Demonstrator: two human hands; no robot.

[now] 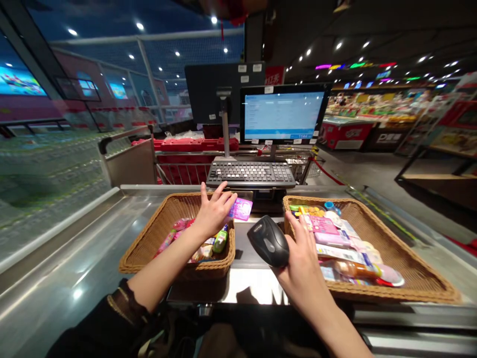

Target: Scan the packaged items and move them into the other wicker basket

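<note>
My left hand [215, 213] is over the right side of the left wicker basket [143, 238], fingers closed on a small pink-purple packet [242, 209] that sticks out past the basket's rim. In that basket lie several packaged goods, among them a green-labelled bottle [220, 239]. My right hand [301, 256] grips a black handheld barcode scanner [267, 242], its head over the metal counter between the baskets. Its fingertips reach over the left edge of the right wicker basket [413, 263], close to a pink packet [323, 224]; whether they touch it I cannot tell.
Ahead stand a keyboard [251, 172] and a lit monitor [283, 115]. Behind them is a metal shopping cart [182, 171]. The right basket holds tubes, a brown bottle [348, 269] and other packets. Stacked bottle packs [55, 174] stand left of the steel counter [85, 253].
</note>
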